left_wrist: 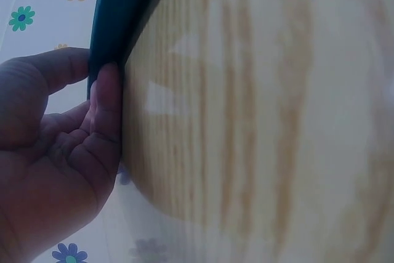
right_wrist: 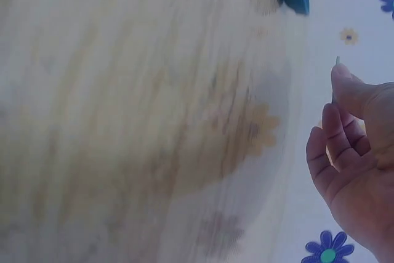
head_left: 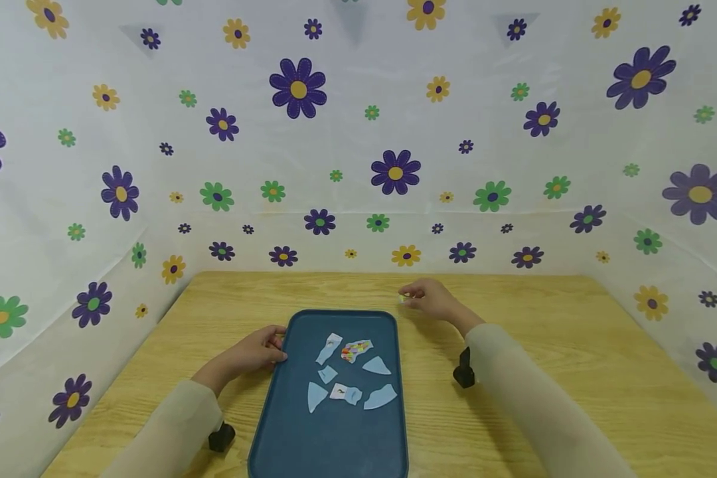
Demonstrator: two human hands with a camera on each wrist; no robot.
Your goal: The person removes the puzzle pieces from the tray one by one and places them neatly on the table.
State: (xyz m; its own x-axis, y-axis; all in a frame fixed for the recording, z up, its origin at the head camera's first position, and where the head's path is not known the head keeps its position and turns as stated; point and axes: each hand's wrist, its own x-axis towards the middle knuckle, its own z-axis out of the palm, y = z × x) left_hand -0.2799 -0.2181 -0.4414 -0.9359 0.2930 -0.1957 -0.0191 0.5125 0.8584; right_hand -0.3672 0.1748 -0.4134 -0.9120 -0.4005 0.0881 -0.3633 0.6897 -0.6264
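Note:
A dark teal tray (head_left: 334, 451) lies on the wooden table, bearing several flat light-blue pieces with irregular edges. Among them are a multicoloured piece (head_left: 356, 350), a pink-and-blue piece (head_left: 345, 394) and a curved piece (head_left: 380, 397). My left hand (head_left: 254, 350) grips the tray's left rim, thumb on one side and fingers on the other in the left wrist view. Beyond the tray's far right corner, my right hand (head_left: 433, 300) pinches a small thin coloured piece (head_left: 402, 299) between thumb and fingers. That piece shows edge-on in the right wrist view, its face hidden.
The wooden tabletop (head_left: 514, 372) extends on both sides of the tray. White sheeting with a flower print (head_left: 358, 133) walls in the back and both sides. A dark wrist device (head_left: 464, 372) is strapped at the right sleeve, and another (head_left: 221, 438) at the left.

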